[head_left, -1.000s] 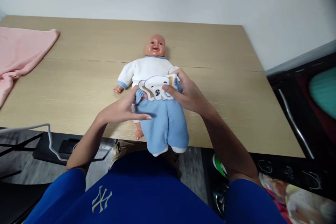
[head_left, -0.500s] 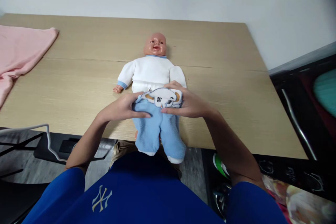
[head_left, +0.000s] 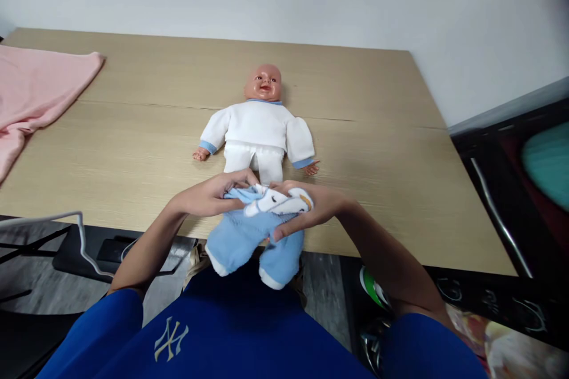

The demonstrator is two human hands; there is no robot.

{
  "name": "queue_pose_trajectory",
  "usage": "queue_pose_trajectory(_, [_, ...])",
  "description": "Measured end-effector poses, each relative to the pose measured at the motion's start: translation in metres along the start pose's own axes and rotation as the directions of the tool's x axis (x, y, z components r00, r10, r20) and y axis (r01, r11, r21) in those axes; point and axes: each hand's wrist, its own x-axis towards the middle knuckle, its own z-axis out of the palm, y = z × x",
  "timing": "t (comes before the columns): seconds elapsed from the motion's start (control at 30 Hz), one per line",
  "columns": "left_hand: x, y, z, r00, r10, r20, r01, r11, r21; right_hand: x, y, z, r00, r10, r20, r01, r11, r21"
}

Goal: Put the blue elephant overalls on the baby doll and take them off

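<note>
A baby doll (head_left: 265, 124) lies face up, its head toward the wall, in a white top with blue cuffs and white bottoms. Over its lower legs, a pair of light blue baby trousers (head_left: 240, 238) with a white animal-face patch is bunched at the waist. My left hand (head_left: 216, 194) is closed on the waist's left side, thumb on top. On the right side my right hand (head_left: 313, 207) grips the cloth by the patch, thumb in front. The trouser legs, white at the ends, hang past the table's near edge. The doll's feet are hidden.
A pink cloth (head_left: 40, 86) lies at the left of the wooden table (head_left: 382, 183). A white cable (head_left: 82, 237) bends near the front left edge. At the right stands a dark cart (head_left: 489, 189) with a metal handle. A green and white container (head_left: 372, 285) is below the table edge.
Both hands have drawn the trousers down toward me, uncovering the doll's white bottoms and one hand. The waist is now gathered and the patch folded.
</note>
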Motion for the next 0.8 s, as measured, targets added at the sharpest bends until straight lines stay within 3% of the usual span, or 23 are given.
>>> queue_pose_trajectory(0.13, [-0.003, 0.006, -0.004, 0.961, -0.024, 0.277, 0.017, 0.999, 0.027, -0.004, -0.004, 0.007, 0.999, 0.035, -0.027, -0.030, 0.987, 0.159])
queue_pose_trajectory(0.2, [-0.005, 0.005, -0.006, 0.944, -0.007, 0.331, 0.020, 0.999, -0.037, -0.005, -0.003, 0.010, 0.997, 0.007, -0.074, 0.004, 0.988, 0.152])
queue_pose_trajectory(0.33, [-0.010, -0.006, -0.009, 0.960, 0.016, 0.280, 0.012, 0.995, -0.099, -0.004, 0.003, 0.018, 0.995, -0.045, -0.085, 0.058, 0.987, 0.152])
queue_pose_trajectory(0.6, [-0.017, -0.022, 0.008, 0.994, -0.022, 0.107, 0.047, 0.971, -0.234, 0.006, 0.000, 0.020, 0.985, -0.158, 0.072, 0.144, 0.975, 0.169])
queue_pose_trajectory(0.7, [-0.024, -0.027, 0.014, 0.995, -0.079, 0.068, 0.094, 0.958, -0.272, -0.002, 0.004, 0.024, 0.995, -0.085, 0.043, 0.071, 0.965, 0.253])
queue_pose_trajectory(0.8, [-0.036, -0.038, 0.019, 0.991, -0.069, 0.115, 0.106, 0.929, -0.355, -0.017, 0.015, 0.039, 0.999, 0.042, -0.021, -0.030, 0.915, 0.403])
